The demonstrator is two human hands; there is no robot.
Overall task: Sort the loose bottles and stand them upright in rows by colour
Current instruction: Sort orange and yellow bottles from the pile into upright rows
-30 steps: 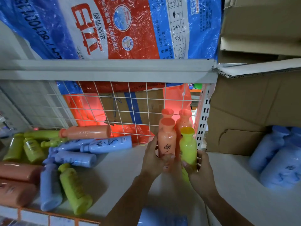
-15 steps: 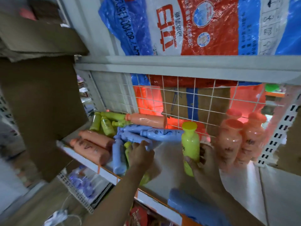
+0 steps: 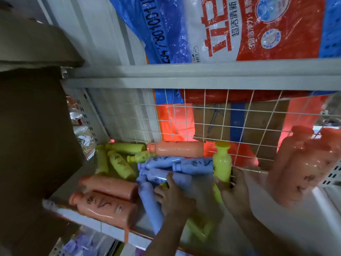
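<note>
- Yellow bottle (image 3: 222, 163) stands upright on the shelf (image 3: 304, 228), gripped low on its body by the right hand (image 3: 233, 191), thumb and fingers curled round it.
- Left of that grip, the left hand (image 3: 173, 195) reaches down into the pile; whether it grasps anything cannot be told.
- Blue bottles (image 3: 193, 166) lie just beyond its fingers.
- Orange bottles (image 3: 302, 167) stand upright, right of the grip.
- Wire mesh (image 3: 239, 115) behind.

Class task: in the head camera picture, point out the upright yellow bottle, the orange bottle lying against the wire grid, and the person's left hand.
Upright yellow bottle (image 3: 222, 163), head view, on its body.
Lying orange bottle (image 3: 177, 149), head view, mid-body.
Left hand (image 3: 174, 195), head view, back of hand.
</note>
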